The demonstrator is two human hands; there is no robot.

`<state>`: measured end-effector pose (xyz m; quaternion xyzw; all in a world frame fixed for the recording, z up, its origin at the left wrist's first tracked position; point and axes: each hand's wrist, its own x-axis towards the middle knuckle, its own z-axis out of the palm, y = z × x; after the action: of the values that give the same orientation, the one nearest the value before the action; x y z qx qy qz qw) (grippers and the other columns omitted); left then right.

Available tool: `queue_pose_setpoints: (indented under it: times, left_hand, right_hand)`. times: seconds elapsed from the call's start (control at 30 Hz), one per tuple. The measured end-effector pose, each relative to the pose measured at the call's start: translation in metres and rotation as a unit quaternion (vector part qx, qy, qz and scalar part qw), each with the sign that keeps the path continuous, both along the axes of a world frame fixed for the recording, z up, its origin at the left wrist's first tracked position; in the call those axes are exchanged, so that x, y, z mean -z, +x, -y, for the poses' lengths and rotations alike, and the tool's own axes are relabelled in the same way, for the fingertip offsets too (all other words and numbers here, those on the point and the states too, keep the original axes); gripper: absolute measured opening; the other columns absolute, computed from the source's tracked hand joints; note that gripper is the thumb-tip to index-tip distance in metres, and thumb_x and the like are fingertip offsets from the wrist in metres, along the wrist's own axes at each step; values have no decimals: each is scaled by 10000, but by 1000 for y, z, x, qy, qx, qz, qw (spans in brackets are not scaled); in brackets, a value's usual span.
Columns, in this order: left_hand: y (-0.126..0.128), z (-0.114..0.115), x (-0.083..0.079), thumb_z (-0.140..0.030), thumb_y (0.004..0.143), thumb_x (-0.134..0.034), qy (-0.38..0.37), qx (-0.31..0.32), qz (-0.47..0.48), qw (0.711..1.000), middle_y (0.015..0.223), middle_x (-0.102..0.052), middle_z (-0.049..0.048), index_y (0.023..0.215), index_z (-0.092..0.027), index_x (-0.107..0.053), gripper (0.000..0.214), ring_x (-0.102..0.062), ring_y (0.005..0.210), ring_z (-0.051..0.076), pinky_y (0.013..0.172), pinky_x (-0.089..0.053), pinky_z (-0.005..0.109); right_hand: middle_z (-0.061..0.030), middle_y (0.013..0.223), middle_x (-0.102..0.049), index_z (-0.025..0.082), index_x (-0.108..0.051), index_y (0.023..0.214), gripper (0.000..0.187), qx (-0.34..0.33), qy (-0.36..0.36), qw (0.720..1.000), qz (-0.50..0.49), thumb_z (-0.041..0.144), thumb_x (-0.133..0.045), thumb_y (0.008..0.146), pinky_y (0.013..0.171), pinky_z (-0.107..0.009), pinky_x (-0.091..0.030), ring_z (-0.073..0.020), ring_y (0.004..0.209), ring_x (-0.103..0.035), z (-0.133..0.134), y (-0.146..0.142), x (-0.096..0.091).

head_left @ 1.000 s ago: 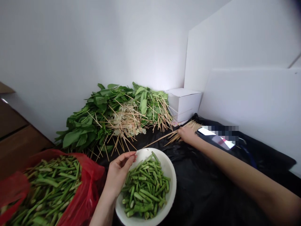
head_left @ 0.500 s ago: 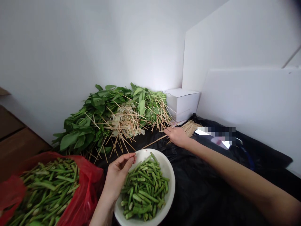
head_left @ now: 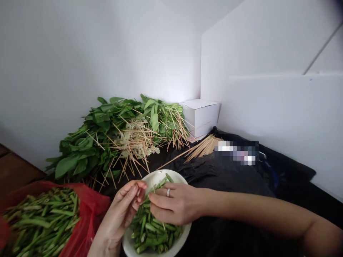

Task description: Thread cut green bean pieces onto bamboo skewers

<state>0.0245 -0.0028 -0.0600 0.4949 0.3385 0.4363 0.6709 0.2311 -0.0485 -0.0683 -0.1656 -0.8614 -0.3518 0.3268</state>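
Over the white bowl (head_left: 184, 233) of cut green stems (head_left: 154, 228), my two hands are close together. My right hand (head_left: 178, 203), with a ring on one finger, is closed on a thin bamboo skewer (head_left: 153, 189); short lengths of it show above and below the fingers. To its left, my left hand (head_left: 125, 205) has its thumb and fingers pinched together above the bowl's left rim. Whatever those fingertips may hold is hidden. Behind the bowl, loose bamboo skewers (head_left: 199, 149) lie fanned out on the black plastic sheet (head_left: 217, 176).
A red plastic bag (head_left: 92, 210) full of cut stems (head_left: 45, 217) stands at the left. Along the wall lies a pile of leafy greens (head_left: 88, 139) with skewered pale pieces (head_left: 136, 135). A white box (head_left: 200, 116) and a blurred-out phone-like item (head_left: 237, 153) are at the right.
My right hand has come from the skewer pile back over the bowl, bringing a skewer. My left hand stays pinched by the bowl. The whole view has shifted slightly.
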Motion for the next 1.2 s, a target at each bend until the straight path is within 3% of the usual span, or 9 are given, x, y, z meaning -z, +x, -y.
queue_pose_setpoints:
  times: [0.27,0.37,0.43,0.5,0.6,0.7,0.8,1.07,1.2]
  left_hand:
    - [11,11,2,-366,691,-823,-64,67,-55,994,838,-705,60,980,-179,-748,352,-562,630,104,553,-450,171]
    - [9,12,0,-347,667,-840,-72,71,-39,994,683,-663,29,815,-157,-742,261,-514,544,83,488,-410,154]
    - [6,9,-2,-353,658,-845,-68,41,-22,997,619,-619,4,769,-154,-729,255,-485,519,73,470,-396,144]
    - [3,6,-3,-349,661,-844,-68,14,-12,998,636,-615,1,802,-151,-735,266,-477,524,70,473,-402,143]
    - [2,0,-1,-343,680,-833,-75,9,-2,997,674,-620,11,844,-138,-741,278,-493,559,79,505,-431,151]
    - [1,-3,2,-350,704,-817,-81,16,-6,997,702,-629,14,873,-140,-743,280,-508,590,81,533,-446,146]
    - [2,-2,2,-353,694,-824,-80,10,-25,996,720,-640,21,874,-139,-746,290,-523,616,90,549,-461,144]
    - [4,0,-3,-348,631,-864,-85,2,-39,996,717,-657,23,853,-142,-753,323,-538,611,94,535,-472,145]
    - [6,1,-4,-353,625,-866,-87,0,-43,995,713,-662,27,852,-139,-757,330,-544,600,99,517,-475,155]
  right_hand:
    - [-119,1066,-687,132,-683,947,205,-45,-11,998,32,254,-522,912,837,-282,-495,-178,962,-642,15,0,6]
    - [-128,1152,-663,134,-671,1047,255,-47,-17,997,55,288,-500,936,829,-266,-491,-167,996,-635,27,1,3]
    - [-131,1215,-635,145,-627,1162,290,3,-35,999,42,278,-480,950,800,-277,-497,-164,989,-631,37,21,4]
    - [-151,1213,-633,121,-593,1207,313,142,-80,987,-2,188,-451,936,835,-323,-496,-200,1060,-606,49,60,12]
    - [-187,1186,-636,102,-569,1210,320,362,-122,917,-118,162,-425,931,879,-390,-480,-249,1068,-600,72,138,32]
    - [-176,1019,-663,111,-596,1084,284,566,-186,795,-116,293,-420,955,773,-416,-471,-291,914,-618,94,204,55]
    - [-129,794,-639,129,-592,1013,292,662,-242,700,-116,360,-433,934,704,-412,-448,-302,791,-612,112,234,73]
    - [-85,887,-647,195,-578,1191,355,489,-418,706,-297,312,-401,906,722,-351,-496,-208,757,-620,148,194,75]
    - [-7,707,-631,210,-634,1125,346,380,-616,608,-326,265,-482,819,566,-260,-478,-153,593,-589,160,169,57]
